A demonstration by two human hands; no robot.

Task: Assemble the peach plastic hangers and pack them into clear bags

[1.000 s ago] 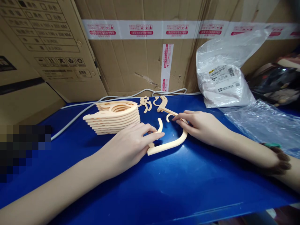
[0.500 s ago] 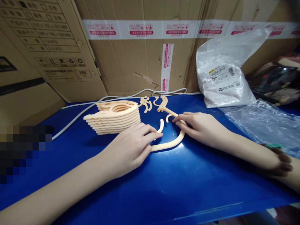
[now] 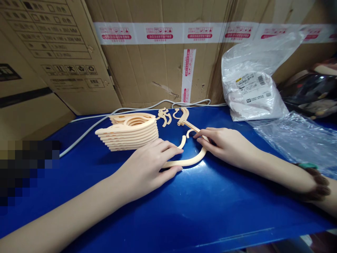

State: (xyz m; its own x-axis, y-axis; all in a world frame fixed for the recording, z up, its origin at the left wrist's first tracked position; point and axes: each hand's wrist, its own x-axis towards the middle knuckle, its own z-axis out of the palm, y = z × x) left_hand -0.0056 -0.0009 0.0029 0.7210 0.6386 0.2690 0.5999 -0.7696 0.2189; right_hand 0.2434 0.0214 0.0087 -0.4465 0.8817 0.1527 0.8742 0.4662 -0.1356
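Observation:
A cream plastic clothes hanger (image 3: 188, 162) lies on the blue tabletop between my hands. My left hand (image 3: 150, 160) grips its near arm, with the thumb on the near side and the fingers over the top; they hide that end. My right hand (image 3: 221, 142) pinches the hanger's right part between thumb and fingers. A curved cream piece (image 3: 182, 141) shows just beyond my left fingertips, and a small hook (image 3: 189, 133) beside my right fingertips. Whether these join the held hanger I cannot tell. Left of them stands a neat stack of cream hangers (image 3: 129, 135).
Loose cream hooks (image 3: 164, 116) lie behind the stack, and more curved cream pieces (image 3: 184, 114) right of them. A white cable (image 3: 92, 131) runs along the back. Cardboard boxes (image 3: 152, 70) wall the rear and left. At right stand a white plastic bag (image 3: 252, 95) and clear film (image 3: 302, 137).
My left thumb has moved out to the near side of the hanger's arm, and the hand has opened a little around it. My right hand has barely moved.

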